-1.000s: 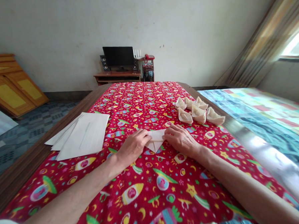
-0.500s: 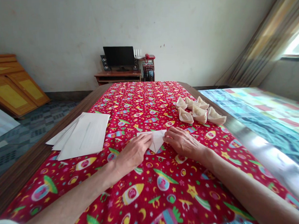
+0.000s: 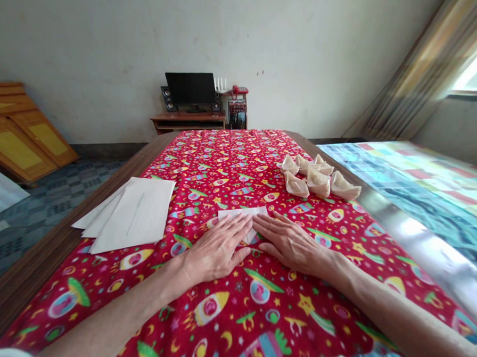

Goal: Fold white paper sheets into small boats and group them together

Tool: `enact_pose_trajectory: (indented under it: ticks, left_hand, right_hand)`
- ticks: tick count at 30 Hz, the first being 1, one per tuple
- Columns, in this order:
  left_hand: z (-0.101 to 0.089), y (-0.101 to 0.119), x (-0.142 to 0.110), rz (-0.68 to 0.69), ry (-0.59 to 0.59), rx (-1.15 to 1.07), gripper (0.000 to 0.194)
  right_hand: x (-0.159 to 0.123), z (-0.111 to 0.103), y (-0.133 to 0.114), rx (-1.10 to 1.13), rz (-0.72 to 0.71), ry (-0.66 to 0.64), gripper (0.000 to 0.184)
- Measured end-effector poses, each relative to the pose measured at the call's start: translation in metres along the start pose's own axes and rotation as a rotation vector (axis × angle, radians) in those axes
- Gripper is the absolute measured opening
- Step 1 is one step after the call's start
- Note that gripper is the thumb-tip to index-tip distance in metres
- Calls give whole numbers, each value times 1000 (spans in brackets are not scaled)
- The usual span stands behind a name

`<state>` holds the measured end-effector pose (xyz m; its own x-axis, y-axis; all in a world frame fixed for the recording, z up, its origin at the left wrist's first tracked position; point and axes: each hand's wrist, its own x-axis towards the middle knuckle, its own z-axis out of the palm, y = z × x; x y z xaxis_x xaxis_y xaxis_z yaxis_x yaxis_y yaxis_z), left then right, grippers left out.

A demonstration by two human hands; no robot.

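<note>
A folded piece of white paper [image 3: 242, 212] lies flat on the red patterned cloth, its far edge straight and its near part narrowing toward me. My left hand [image 3: 222, 246] rests flat over its left side, fingers stretched out and pointing inward. On the right side, my right hand [image 3: 287, 240] lies flat too, its fingers extended toward the left fingertips. Both palms face down and cover much of the paper. Beyond my right hand stand several folded paper boat shapes [image 3: 318, 181] in two rows. Left of my left hand is a fanned stack of white paper sheets [image 3: 132, 216].
The red cloth [image 3: 246, 316] covers most of a brown table [image 3: 26, 280]. A bed [image 3: 423, 190] stands along the right. Against the far wall are a monitor [image 3: 190, 88] and a red telephone [image 3: 240, 90]. A wooden cabinet [image 3: 20, 131] is at the left.
Both hands have gone from fingers bent at the paper's edges to lying flat across it, closer together. The paper stays in about the same place.
</note>
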<state>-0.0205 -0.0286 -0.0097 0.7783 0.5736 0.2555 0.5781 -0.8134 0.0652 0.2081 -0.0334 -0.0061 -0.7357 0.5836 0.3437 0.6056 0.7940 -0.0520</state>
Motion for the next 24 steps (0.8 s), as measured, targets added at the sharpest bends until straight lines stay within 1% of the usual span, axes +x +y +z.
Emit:
enact_pose_trajectory:
  ticks: [5,10,13,15,18,20,21,24]
  left_hand:
    - [-4,-8,-5,-8,-27,21,46]
    - [-4,-17,-19,-22,-9,70,44]
    - [-7,-21,-26,-80,-1,99,41]
    - [-12,-22,-27,-135,11,106,38]
    - [-19,-16,-19,-182,84,98,38]
    - [-20,-9,-8,-140,127,89,39]
    - [-20,-5,-3,-104,129,79,40]
    - [-13,5,11,-41,69,21,43]
  right_hand:
    - [-7,-2,2,-35,49,-42,43]
    - [-8,-2,4,-67,64,-10,37]
    - [-6,-2,3,-89,82,10,34]
    - [-4,-2,3,-100,91,22,32]
    - [-2,-2,2,-112,87,34,29]
    - [-1,-3,0,-118,82,40,27]
    - [-1,-3,-1,-122,82,42,26]
    - [0,-5,-2,-142,80,43,27]
